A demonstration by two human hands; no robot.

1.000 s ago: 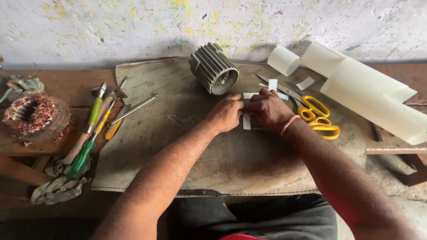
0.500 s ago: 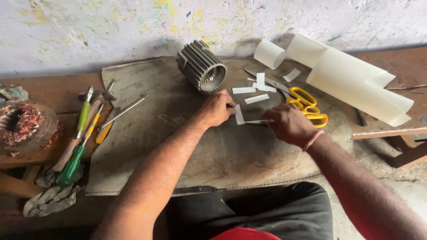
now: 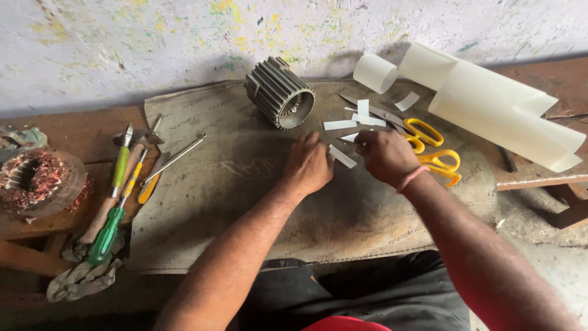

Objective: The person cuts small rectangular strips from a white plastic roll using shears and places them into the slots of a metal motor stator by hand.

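White paper strip (image 3: 342, 156) on the mat (image 3: 233, 184) between your hands, your left hand (image 3: 309, 165) curled beside it, your right hand (image 3: 386, 156) pinching its far end, yellow scissors (image 3: 432, 144) near the mat's right edge, ribbed stator (image 3: 280, 93) by its far edge

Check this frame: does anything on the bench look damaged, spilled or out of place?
Mostly ordinary clutter. White paper strips lie scattered beside the yellow-handled scissors, one strip between the left hand and right hand. At the far left, a tangled mass of copper wire looks pulled apart. Nothing has spilled.
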